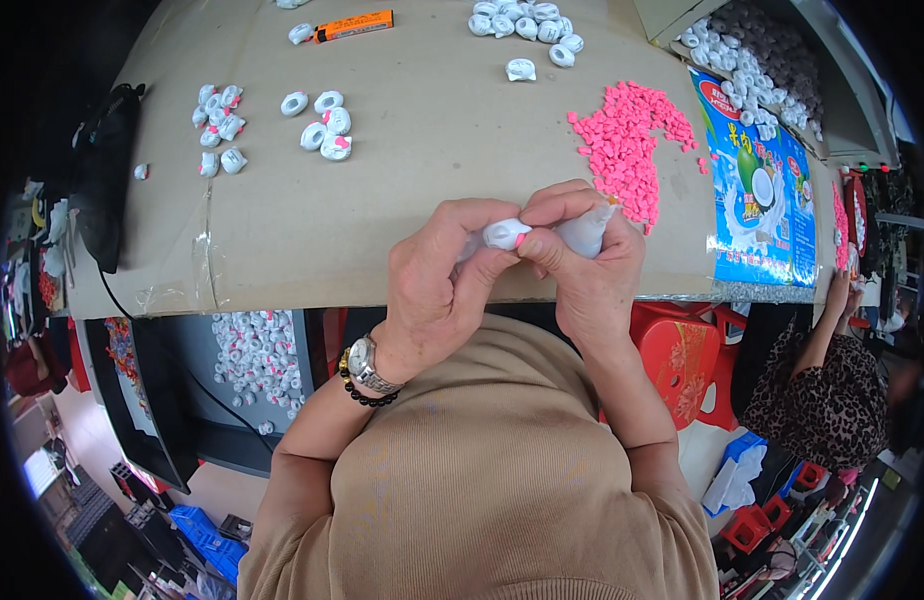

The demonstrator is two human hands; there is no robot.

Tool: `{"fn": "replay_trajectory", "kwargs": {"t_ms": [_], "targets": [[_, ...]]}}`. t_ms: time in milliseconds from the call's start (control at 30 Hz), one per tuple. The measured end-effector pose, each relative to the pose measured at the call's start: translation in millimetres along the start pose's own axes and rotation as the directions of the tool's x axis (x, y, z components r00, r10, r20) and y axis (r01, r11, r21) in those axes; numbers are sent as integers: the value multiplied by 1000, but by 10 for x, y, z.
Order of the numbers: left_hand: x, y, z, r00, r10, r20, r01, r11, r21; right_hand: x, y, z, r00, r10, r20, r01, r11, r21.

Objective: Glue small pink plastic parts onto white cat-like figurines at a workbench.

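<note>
Between thumb and forefinger, my left hand (434, 262) pinches a small white rounded plastic piece (503, 234). At its right end sits a tiny pink piece (520, 240), touched by the fingertips of my right hand (604, 285). That same right hand also keeps a small translucent squeeze bottle (583, 233) against its palm, its narrow tip pointing up and right. Just beyond the right hand lies a spread pile of pink pieces (627, 150). Farther off to the left stand finished-looking white pieces with pink bits (335, 147) in small groups.
More white pieces (522, 20) and an orange-and-black tube (354, 25) lie at the table's far side. An open box of white pieces (747, 80) stands far right, by a blue printed sheet (757, 190). Below left is a drawer (207, 385). Another person (822, 385) sits at right.
</note>
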State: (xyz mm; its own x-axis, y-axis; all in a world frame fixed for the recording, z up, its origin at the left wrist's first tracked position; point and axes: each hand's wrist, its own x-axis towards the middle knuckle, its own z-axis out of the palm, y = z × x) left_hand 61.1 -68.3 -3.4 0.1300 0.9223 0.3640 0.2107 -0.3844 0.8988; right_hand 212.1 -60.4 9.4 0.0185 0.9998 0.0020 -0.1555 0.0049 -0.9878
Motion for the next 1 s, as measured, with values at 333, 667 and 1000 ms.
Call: {"fn": "replay_trajectory", "kwargs": {"t_ms": [333,667,1000], "targets": [[17,-50,27,975,221,-30,-215,965,153,-11,85,-32,972,-235,12,234,962,-143],[34,-26,31,981,180,-71,-169,976,141,20,158,52,992,-126,-16,126,992,-1],[254,-262,-640,989,81,-121,23,737,675,97,121,3,997,-74,-24,72,996,-62]]}}
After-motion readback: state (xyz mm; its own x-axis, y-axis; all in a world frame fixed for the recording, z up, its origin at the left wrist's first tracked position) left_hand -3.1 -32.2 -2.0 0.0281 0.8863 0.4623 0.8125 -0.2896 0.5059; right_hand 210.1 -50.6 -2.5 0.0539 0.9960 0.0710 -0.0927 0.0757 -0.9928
